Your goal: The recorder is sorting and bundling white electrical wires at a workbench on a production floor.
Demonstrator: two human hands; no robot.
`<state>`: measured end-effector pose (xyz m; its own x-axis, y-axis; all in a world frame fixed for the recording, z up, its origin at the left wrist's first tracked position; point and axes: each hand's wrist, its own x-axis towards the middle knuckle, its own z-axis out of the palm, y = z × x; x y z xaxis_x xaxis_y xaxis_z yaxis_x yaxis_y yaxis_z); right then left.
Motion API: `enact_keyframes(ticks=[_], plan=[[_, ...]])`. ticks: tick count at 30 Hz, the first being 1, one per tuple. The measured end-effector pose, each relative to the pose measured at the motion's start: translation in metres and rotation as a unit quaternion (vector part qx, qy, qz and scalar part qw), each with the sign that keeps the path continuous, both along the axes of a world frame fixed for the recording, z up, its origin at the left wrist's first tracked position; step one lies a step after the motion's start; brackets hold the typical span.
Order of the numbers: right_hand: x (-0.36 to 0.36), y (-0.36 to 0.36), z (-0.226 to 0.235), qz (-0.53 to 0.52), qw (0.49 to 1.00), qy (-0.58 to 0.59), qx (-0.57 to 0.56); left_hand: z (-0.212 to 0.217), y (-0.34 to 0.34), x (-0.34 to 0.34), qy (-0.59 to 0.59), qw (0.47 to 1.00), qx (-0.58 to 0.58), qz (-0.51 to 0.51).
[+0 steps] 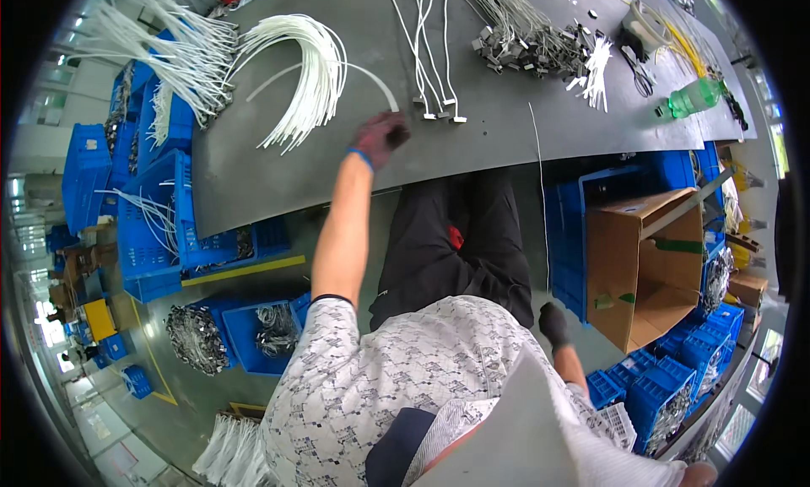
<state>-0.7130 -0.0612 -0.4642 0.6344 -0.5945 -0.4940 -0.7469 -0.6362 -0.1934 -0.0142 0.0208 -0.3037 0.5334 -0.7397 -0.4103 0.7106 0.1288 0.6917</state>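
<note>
My left hand, in a dark red and grey glove, is over the near edge of the grey table, its fingers curled. They close on the end of a white flat strip, which arcs over from a curved bundle of white strips to the left. A little right of this hand lie several white cables with small connectors at their near ends. My right hand, in a dark glove, hangs low beside my right thigh, below the tabletop. Its fingers are too indistinct to read. Near it hangs a thin white cable over the table edge.
A heap of grey cables with dark connectors, small white strips, scissors and a green bottle occupy the table's right side. Below stands an open cardboard box. Blue crates flank the left side.
</note>
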Motion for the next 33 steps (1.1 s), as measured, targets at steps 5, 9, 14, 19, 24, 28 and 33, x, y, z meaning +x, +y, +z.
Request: enact_keyframes(ticks=[5, 9, 14, 19, 24, 28, 33], plan=[[0.069, 0.027, 0.04, -0.118, 0.98, -0.159, 0.017, 0.023, -0.117, -0.118, 0.01, 0.999, 0.003, -0.053], [0.164, -0.005, 0.102, -0.101, 0.981, -0.166, -0.005, 0.021, -0.164, -0.149, -0.099, 0.99, 0.003, 0.1], [0.146, -0.027, 0.092, -0.065, 0.994, -0.085, -0.023, 0.103, -0.168, -0.118, -0.168, 0.945, -0.077, 0.269], [0.101, -0.023, 0.069, -0.069, 0.994, -0.077, -0.036, 0.114, -0.157, -0.097, -0.245, 0.915, -0.092, 0.308], [0.115, -0.021, 0.078, -0.065, 0.991, -0.119, -0.024, 0.042, -0.117, -0.102, -0.415, 0.909, 0.019, -0.021], [0.118, -0.023, 0.084, -0.059, 0.996, -0.071, 0.0, 0.027, -0.091, -0.208, -0.156, 0.956, 0.089, -0.232], [0.151, -0.042, 0.095, -0.041, 0.971, -0.234, -0.008, 0.04, -0.1, -0.207, -0.32, 0.931, 0.129, -0.123]])
